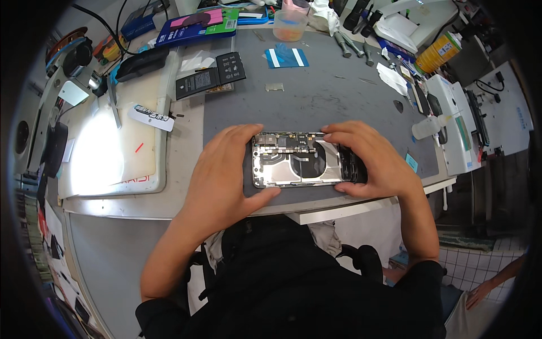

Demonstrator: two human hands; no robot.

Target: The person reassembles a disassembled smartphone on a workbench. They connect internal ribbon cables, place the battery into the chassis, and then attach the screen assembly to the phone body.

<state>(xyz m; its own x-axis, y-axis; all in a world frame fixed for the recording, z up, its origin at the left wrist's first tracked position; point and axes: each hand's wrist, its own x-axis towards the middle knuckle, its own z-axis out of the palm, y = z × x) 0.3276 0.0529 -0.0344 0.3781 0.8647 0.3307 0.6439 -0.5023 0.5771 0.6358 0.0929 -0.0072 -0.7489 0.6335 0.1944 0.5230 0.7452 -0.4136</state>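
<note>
Gripping an opened phone [310,161] by both ends

Nearest is a black shirt [316,282], and low on the right another person's hand [479,294] shows. Just beyond the shirt, the phone sits crosswise at the front of a grey mat [316,107], its inner side facing up; whether it is lifted slightly off the mat, I cannot tell. The left hand [223,164] is half open around the phone's left end, fingers at the far edge and thumb at the near edge. The right hand [375,161] curls around the other end in a similar half-open hold, covering part of it. A circuit board runs along the phone's far side, with a round black part near the middle.

Left of the mat, a white tag [151,117] lies on a brightly lit pale board [132,175]. To the right stands a small white bottle [426,129]. Farther out, a small metal plate [275,87] lies on the mat, with a bent black battery [197,83] to its left. Beyond the plate are a blue card [288,57] with white strips, several screwdrivers [342,45] and, at the back, a clear cup [290,29]. A yellow spray can [440,53] leans at far right.
</note>
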